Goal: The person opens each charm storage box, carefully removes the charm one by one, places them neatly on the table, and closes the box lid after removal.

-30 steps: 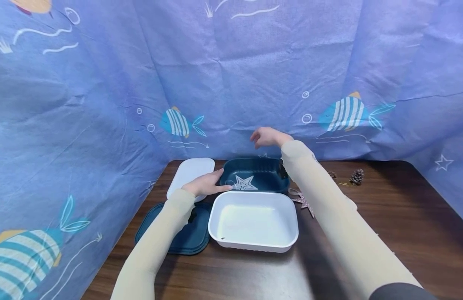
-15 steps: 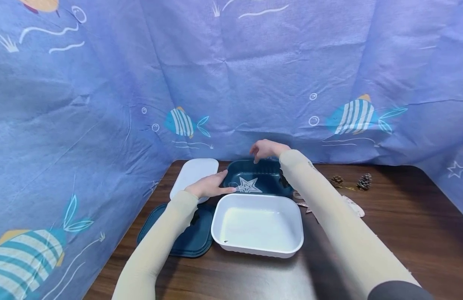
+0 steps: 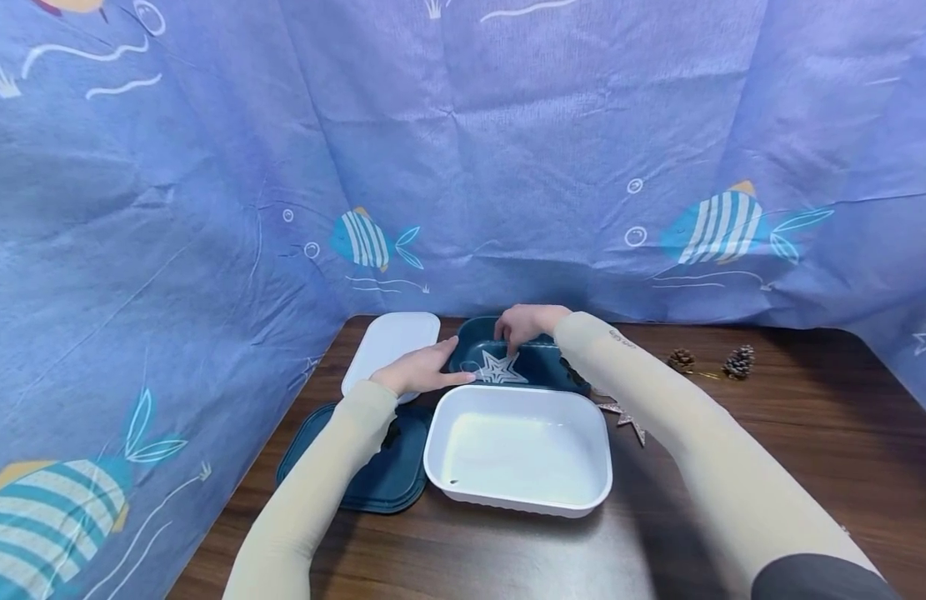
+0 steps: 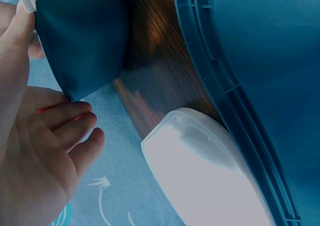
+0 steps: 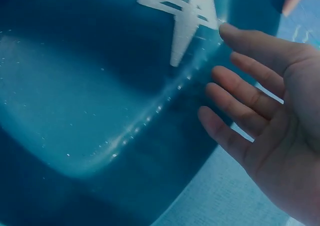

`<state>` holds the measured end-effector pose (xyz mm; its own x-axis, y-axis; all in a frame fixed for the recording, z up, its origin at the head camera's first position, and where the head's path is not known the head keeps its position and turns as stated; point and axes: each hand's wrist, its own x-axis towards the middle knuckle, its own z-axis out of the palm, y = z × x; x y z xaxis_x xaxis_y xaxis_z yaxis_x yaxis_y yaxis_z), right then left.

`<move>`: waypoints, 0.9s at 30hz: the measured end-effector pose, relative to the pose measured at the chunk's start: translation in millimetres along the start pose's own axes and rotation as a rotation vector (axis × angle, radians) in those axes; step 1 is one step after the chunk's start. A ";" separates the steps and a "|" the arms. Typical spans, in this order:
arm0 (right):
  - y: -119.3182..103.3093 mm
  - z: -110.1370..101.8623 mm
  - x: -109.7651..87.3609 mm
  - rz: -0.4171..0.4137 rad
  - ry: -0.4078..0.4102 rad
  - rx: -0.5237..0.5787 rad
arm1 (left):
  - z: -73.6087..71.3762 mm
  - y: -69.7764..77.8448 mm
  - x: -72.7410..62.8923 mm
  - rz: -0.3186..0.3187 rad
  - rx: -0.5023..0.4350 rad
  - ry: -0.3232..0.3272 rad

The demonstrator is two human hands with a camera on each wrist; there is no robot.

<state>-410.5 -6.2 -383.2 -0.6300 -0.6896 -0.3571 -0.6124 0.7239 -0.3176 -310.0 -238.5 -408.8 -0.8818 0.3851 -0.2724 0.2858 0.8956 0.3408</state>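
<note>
A dark blue rectangular box (image 3: 551, 367) stands at the back of the table, a silvery-white star ornament (image 3: 498, 368) lying inside by its near left corner. My left hand (image 3: 425, 372) rests at the box's left end, fingers spread; its fingertips touch the blue wall (image 4: 82, 41) in the left wrist view. My right hand (image 3: 528, 323) reaches down into the box from above. In the right wrist view its fingers are loosely bent with nothing between them, and the thumb tip overlaps the edge of the star (image 5: 187, 11). In front stands a white box (image 3: 518, 446).
At the left lie a white lid (image 3: 391, 342) and a dark blue lid (image 3: 387, 479). Beyond my right sleeve are a pinkish glittery star (image 3: 626, 415), a brown pinecone (image 3: 682, 359) and a frosted pinecone (image 3: 738, 362). A blue fish-print curtain (image 3: 523, 208) hangs behind the table.
My right hand has come down from above the blue box's far side into the box, close to the silvery-white star. My left hand has stayed at the box's left end.
</note>
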 end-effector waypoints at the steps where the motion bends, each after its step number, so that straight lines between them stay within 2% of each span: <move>1: -0.7 2.0 -0.1 0.000 -0.010 -0.009 | 0.1 0.1 -0.1 0.002 0.001 0.000; 16: 9.7 15.8 0.6 0.073 -0.105 -0.051 | -2.9 1.3 0.7 0.005 0.020 0.011; 23: 11.9 22.1 0.7 0.028 -0.146 -0.131 | -0.6 1.2 1.6 -0.007 0.037 -0.002; 27: 9.8 24.2 0.2 0.041 -0.142 -0.162 | -0.4 0.3 0.5 -0.008 0.028 0.003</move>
<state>-405.1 1.1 -407.7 -0.5892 -0.6420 -0.4905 -0.6635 0.7309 -0.1596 -310.5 -238.2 -408.5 -0.8853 0.3772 -0.2722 0.2892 0.9046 0.3130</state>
